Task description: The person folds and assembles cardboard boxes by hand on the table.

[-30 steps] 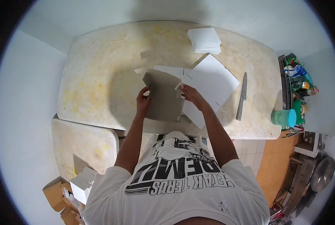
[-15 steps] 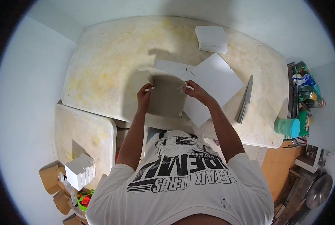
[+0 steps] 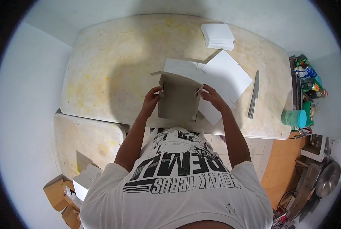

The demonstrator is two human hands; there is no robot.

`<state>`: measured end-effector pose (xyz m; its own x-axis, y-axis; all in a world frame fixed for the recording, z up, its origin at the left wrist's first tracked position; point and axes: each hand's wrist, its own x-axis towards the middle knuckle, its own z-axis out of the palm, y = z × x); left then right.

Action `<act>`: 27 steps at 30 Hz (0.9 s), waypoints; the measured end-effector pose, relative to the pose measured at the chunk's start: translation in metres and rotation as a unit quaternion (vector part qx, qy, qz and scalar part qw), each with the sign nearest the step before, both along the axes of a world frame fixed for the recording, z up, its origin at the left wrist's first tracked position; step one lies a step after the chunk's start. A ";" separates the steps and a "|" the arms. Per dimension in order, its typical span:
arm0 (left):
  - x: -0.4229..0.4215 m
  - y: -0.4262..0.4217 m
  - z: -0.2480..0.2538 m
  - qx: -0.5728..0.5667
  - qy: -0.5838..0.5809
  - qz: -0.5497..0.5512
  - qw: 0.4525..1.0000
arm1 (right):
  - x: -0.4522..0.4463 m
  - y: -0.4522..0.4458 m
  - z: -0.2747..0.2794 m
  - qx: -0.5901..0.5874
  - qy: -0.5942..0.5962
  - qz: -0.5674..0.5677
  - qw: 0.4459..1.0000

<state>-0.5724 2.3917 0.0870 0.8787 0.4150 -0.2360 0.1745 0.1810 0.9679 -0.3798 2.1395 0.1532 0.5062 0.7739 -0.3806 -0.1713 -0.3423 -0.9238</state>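
A grey-brown cardboard piece (image 3: pixel 179 100) with folded-up flaps is held over the table's near edge. My left hand (image 3: pixel 152 100) pinches its left side near the far corner. At the far right corner, my right hand (image 3: pixel 212 96) grips a small flap between thumb and fingers. White flat card sheets (image 3: pixel 229 78) with slits lie just beyond and to the right of the piece, partly under it. Farther back sits a small stack of white folded card (image 3: pixel 218 35). To the right of the sheets lies a knife (image 3: pixel 254 93), its blade pointing away from me.
A green container with a blue lid (image 3: pixel 294 118) stands at the right table edge, beside a rack (image 3: pixel 295 80) with bottles and packets. Lower left, a second table (image 3: pixel 86 141) adjoins, with white boxes (image 3: pixel 85 179) and open brown cartons (image 3: pixel 58 194) near it. A metal pan (image 3: pixel 328 179) is at lower right.
The cardboard's side flaps stand more upright than a second ago. Both hands remain at its far corners. The view has shifted slightly.
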 end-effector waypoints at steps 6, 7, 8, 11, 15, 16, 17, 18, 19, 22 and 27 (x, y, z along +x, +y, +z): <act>0.006 -0.006 0.001 0.171 0.038 0.001 0.984 | -0.006 -0.001 0.002 -0.006 -0.056 -0.010 0.998; 0.008 -0.009 0.003 0.207 0.052 0.010 0.977 | -0.007 -0.002 -0.002 -0.004 -0.071 -0.011 0.997; 0.009 -0.012 0.003 0.224 0.055 0.021 0.973 | -0.008 -0.002 -0.009 -0.001 -0.086 -0.012 0.996; 0.012 -0.016 -0.008 0.265 0.053 0.049 0.961 | -0.013 -0.002 -0.006 -0.001 -0.089 -0.021 0.996; 0.016 -0.019 -0.014 0.312 0.045 0.081 0.945 | -0.012 -0.003 -0.009 0.005 -0.081 -0.022 0.996; 0.018 -0.022 -0.012 0.325 0.048 0.091 0.940 | -0.012 -0.003 -0.010 0.005 -0.075 -0.023 0.997; 0.019 -0.025 -0.010 0.352 0.030 0.100 0.930 | -0.012 -0.004 -0.011 0.005 -0.069 -0.025 0.997; 0.019 -0.029 -0.010 0.379 0.012 0.109 0.919 | -0.013 -0.004 -0.009 0.003 -0.063 -0.027 0.998; 0.020 -0.032 -0.010 0.404 -0.007 0.117 0.907 | -0.012 -0.005 -0.007 -0.008 -0.060 -0.025 0.998; 0.015 -0.023 -0.027 0.316 -0.020 0.087 0.944 | -0.009 -0.005 0.001 -0.030 -0.048 -0.012 0.998; 0.014 -0.026 -0.023 0.268 0.002 0.105 0.958 | -0.003 -0.008 0.004 -0.038 -0.018 0.026 0.999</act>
<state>-0.5582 2.3657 0.0638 0.7628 0.6441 0.0571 0.1916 -0.3096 0.9314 -0.3828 2.1318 0.1575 0.4807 0.7688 -0.4217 -0.1195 -0.4190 -0.9001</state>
